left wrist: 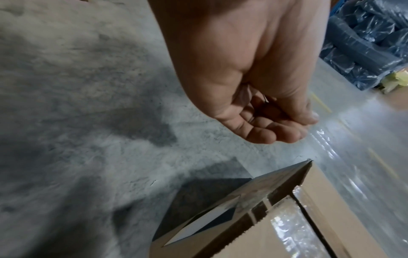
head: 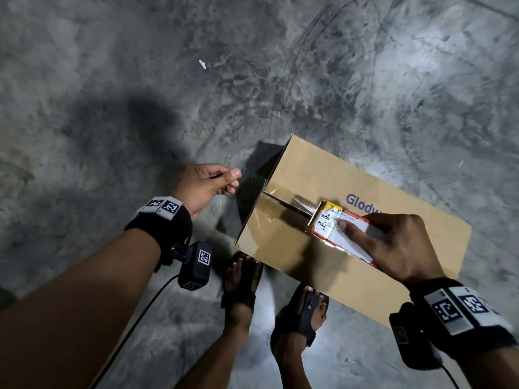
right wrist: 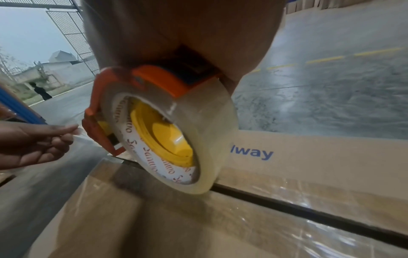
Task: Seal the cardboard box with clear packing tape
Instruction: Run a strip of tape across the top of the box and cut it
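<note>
Centre frame, my left hand (head: pixel 206 183) pinches the tape end (right wrist: pixel 76 135) taut; my right hand (head: pixel 393 244) clasps the dispenser (head: pixel 341 228) over the box (head: pixel 295 256) seam (right wrist: pixel 309 212).

Dim, hard shadows, perhaps motion-blurred edges

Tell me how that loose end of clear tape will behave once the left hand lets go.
The clear tape looks thin and floppy, so it would probably sag. Pinched by the left hand beyond the cardboard box edge, it may curl and stick to itself or the box end.
</note>
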`<state>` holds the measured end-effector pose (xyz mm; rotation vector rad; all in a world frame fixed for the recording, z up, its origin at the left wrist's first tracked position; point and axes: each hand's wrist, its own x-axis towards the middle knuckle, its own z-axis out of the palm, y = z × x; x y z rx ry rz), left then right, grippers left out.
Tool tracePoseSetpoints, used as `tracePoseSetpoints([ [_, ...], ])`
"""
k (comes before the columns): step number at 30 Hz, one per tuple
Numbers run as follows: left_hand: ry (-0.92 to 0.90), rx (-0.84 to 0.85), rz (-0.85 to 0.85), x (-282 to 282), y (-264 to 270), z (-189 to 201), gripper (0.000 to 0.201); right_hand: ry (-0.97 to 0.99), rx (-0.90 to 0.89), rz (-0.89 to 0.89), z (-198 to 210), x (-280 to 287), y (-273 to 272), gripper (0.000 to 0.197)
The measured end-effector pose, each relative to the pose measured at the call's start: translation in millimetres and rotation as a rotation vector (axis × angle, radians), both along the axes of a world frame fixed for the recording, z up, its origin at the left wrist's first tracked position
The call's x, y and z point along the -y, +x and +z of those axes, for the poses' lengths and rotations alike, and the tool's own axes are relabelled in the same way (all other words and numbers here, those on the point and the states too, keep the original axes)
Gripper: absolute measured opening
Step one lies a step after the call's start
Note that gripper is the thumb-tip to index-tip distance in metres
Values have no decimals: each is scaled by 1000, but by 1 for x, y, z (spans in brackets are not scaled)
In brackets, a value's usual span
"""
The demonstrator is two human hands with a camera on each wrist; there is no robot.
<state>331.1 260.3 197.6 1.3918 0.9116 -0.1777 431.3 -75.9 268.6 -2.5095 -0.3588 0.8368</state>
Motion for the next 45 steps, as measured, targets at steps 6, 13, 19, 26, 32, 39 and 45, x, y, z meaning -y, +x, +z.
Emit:
tracePoseSetpoints([
  [6,-20,-2,17,1,-2,-20,5,-33,-33,16,-15,-7,0,62],
  [13,-42,-27,16,1,-3,-46,5,-78,-96,7,-31,-15,-5,42],
  [19,-56,-39,49,2,-11,-66,3,-111,-75,21,-47,-17,-8,53],
  [26,-33,-25,126,8,-16,-90,7,-126,-65,20,-53,-18,-8,54],
  [32,-17,-44,184,16,-16,-105,2,-108,-57,26,-51,-18,-9,41],
  [39,25,-119,165,27,-10,-120,6,-87,-39,22,-53,-16,-10,51],
  [45,69,-223,71,43,-5,-139,9,-62,-74,-12,-56,-15,-11,52],
])
